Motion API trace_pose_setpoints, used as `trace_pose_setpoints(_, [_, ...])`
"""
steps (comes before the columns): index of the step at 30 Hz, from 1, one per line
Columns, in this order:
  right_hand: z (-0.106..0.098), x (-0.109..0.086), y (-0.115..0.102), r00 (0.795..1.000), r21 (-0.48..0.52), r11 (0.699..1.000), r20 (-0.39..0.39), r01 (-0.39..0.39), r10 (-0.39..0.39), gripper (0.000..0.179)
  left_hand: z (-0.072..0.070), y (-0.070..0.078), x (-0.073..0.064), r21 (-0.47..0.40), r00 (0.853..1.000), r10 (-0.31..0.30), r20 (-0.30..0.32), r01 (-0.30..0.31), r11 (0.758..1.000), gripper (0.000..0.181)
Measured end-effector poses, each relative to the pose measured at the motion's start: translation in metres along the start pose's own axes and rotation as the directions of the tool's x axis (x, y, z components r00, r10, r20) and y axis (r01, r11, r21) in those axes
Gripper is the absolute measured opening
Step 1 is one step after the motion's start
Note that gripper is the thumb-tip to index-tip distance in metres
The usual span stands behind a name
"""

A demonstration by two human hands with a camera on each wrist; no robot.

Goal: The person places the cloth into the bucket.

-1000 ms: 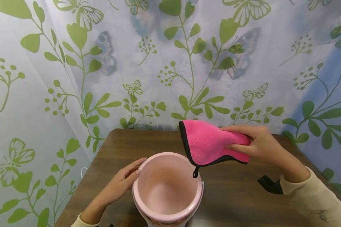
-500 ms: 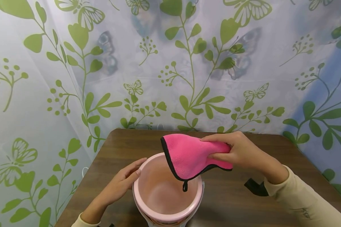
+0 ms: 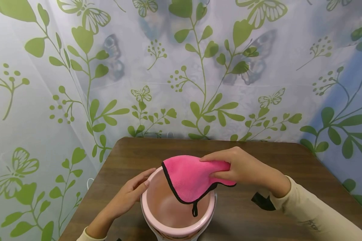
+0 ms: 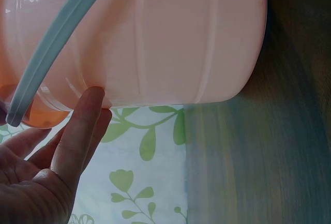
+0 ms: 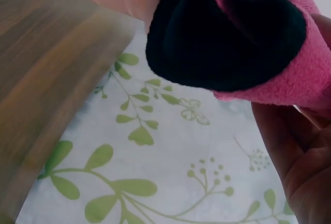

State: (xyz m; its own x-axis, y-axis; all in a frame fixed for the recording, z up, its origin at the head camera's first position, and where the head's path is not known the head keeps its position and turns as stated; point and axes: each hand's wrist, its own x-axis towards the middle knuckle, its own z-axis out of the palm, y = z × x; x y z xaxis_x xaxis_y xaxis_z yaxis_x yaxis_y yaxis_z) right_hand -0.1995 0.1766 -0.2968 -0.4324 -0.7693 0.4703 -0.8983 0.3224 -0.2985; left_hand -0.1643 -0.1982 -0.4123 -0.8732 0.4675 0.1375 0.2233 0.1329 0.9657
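Note:
A pink bucket (image 3: 178, 231) stands upright on the table near its front. My left hand (image 3: 132, 189) rests against the bucket's left side, thumb by the rim; in the left wrist view its fingers (image 4: 80, 131) lie fairly straight on the wall, below the pale handle (image 4: 57, 43). My right hand (image 3: 241, 167) pinches a pink cleaning cloth (image 3: 187, 177) between thumb and fingers. The cloth has black edging and a small black hanging loop (image 3: 194, 209). Its free corner droops over the bucket's mouth, covering the far right part of the rim.
The brown wooden table (image 3: 144, 147) reaches back to a white curtain (image 3: 181, 67) printed with green leaves and butterflies. A black strap (image 3: 263, 201) shows beside the right sleeve. A thin white cord (image 3: 89, 182) shows at the table's left edge.
My right hand has moved left and down with the cleaning cloth, from right of the bucket to over its mouth. My left hand and the bucket have stayed in place.

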Motion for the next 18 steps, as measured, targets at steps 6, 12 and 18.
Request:
trace_pose_setpoints(6, [0.007, 0.004, -0.002, 0.992, 0.012, 0.999, 0.117, -0.048, 0.047, 0.041, 0.0, -0.001, 0.0, -0.011, 1.0, 0.005, 0.003, -0.005, 1.0, 0.048])
trace_pose_setpoints(12, [0.011, 0.007, -0.004, 0.976, 0.011, 0.995, 0.196, -0.096, 0.092, 0.038, -0.001, -0.002, 0.001, -0.018, 1.0, 0.006, 0.006, -0.006, 1.0, 0.049])
trace_pose_setpoints(18, [0.014, 0.014, -0.011, 0.96, -0.009, 0.994, 0.261, -0.105, 0.103, 0.039, 0.0, -0.002, 0.001, -0.013, 1.0, 0.002, -0.001, -0.002, 1.0, 0.048])
